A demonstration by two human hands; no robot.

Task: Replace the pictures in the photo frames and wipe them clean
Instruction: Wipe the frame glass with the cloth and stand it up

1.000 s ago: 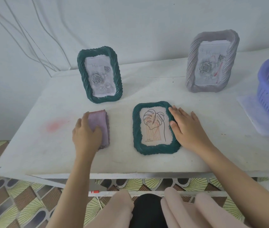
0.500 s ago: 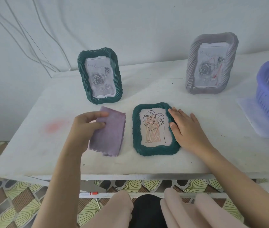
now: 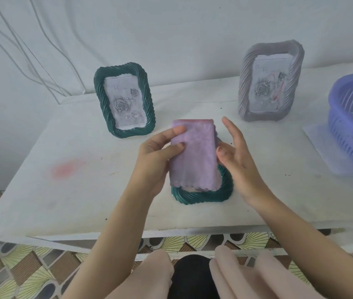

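The left hand [image 3: 154, 160] pinches the purple cloth [image 3: 195, 156] directly above the lying green frame [image 3: 205, 196], their long axes parallel. The right hand [image 3: 240, 162], fingers relaxed, hovers just right of the frame.

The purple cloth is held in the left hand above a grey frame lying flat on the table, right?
No. The head view shows the flat frame under the cloth is green; the grey frame stands upright farther back. The left hand does hold the cloth.
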